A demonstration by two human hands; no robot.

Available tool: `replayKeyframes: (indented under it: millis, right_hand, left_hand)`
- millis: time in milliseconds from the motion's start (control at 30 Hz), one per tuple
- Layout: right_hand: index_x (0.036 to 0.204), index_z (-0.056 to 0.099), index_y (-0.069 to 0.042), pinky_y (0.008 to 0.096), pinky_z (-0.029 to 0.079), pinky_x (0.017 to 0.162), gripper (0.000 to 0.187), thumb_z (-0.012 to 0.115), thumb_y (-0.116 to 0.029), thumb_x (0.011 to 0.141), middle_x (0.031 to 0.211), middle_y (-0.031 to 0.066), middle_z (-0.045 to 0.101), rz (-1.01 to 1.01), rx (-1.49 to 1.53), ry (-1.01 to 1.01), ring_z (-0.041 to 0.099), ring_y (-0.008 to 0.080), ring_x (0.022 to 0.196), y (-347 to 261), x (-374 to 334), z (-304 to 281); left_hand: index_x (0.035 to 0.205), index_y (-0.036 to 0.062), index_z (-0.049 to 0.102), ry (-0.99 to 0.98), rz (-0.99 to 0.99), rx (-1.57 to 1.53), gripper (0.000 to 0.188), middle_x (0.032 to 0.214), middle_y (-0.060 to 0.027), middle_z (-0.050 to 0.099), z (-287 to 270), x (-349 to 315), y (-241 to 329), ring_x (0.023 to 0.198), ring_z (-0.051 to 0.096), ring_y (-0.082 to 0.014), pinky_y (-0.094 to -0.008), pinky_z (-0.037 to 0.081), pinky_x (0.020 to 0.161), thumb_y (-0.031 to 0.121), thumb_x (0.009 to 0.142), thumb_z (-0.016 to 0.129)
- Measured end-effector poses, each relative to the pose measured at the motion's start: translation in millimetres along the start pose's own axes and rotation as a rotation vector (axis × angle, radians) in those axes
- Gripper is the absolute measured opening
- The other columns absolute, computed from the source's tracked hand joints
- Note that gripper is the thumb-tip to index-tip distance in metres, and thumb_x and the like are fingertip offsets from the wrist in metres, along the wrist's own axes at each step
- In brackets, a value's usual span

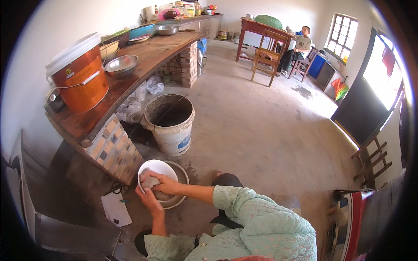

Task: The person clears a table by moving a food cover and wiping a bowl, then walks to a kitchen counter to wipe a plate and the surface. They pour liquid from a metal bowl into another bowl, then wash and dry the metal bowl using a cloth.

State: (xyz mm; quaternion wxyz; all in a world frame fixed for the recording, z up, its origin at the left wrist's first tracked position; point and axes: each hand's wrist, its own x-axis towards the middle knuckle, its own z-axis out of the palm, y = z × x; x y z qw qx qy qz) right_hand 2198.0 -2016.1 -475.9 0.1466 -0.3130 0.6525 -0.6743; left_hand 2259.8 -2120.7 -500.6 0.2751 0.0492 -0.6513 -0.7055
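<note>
Low in front of me, a white bowl [162, 167] is tilted in my hands. My left hand [150, 201] grips its lower left rim from outside. Inside the bowl my right hand [168, 184] is closed on a greyish, wadded cloth [150, 181], pressed near the left wall; its exact kind is hard to make out. Right under the bowl, a wide, pale basin [186, 177] sits on the floor, partly hidden by the bowl and my right forearm.
A white bucket [174, 140] stands just beyond the basin. On the left, a wooden counter [150, 48] on brick supports carries an orange bucket [84, 85] and a metal bowl [121, 65]. A person [301, 47] sits by a far table [244, 38]; a wooden chair [266, 54] stands nearby.
</note>
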Motion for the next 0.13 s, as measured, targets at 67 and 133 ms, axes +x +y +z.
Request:
replayKeyframes:
  millis: [67,133]
  right_hand:
    - [0.119,0.048,-0.016,0.0288,0.032,0.097,0.052,0.058,-0.001,0.070,0.117,0.0068,0.052,0.067,-0.206,-0.196,0.046,0.0211,0.112,-3,-2,-12]
    - [0.123,0.047,-0.018,0.0343,0.032,0.099,0.055,0.060,-0.003,0.071,0.125,0.0104,0.050,0.022,-0.500,-0.421,0.046,0.0280,0.115,-20,3,-20]
  left_hand:
    - [0.124,0.0001,0.036,-0.003,-0.021,-0.126,0.047,0.116,-0.0117,0.047,3,-1,13,0.106,0.046,-0.0216,-0.0346,0.035,0.094,0.035,0.094,0.042]
    - [0.125,0.0007,0.035,-0.042,-0.032,-0.132,0.050,0.118,-0.0122,0.046,-5,5,18,0.108,0.045,-0.0221,-0.0351,0.034,0.095,0.039,0.094,0.041]
